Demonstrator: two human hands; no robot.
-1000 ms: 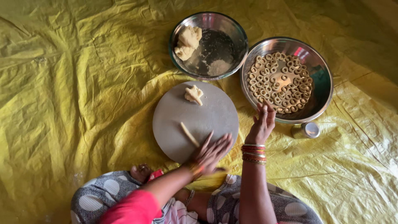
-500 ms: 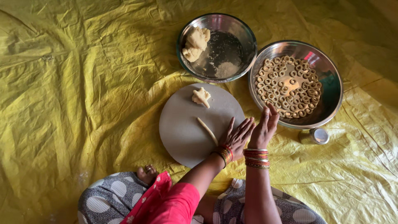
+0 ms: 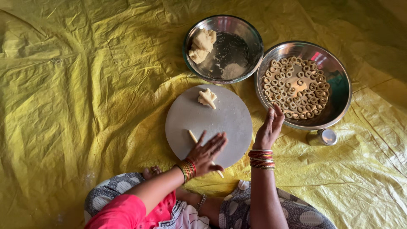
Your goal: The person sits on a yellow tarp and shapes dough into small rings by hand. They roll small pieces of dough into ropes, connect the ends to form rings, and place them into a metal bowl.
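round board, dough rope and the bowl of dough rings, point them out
round board (image 3: pixel 231 116), head view, bare grey top
dough rope (image 3: pixel 193 136), head view, end showing beside the left hand
bowl of dough rings (image 3: pixel 339 87), head view, bare inner wall

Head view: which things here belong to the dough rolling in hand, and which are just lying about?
In use:
- left hand flat on the dough strip
- round board
- dough lump on the board
- right hand by the ring tray
- dough bowl

Lying about:
- small steel cup
- yellow sheet
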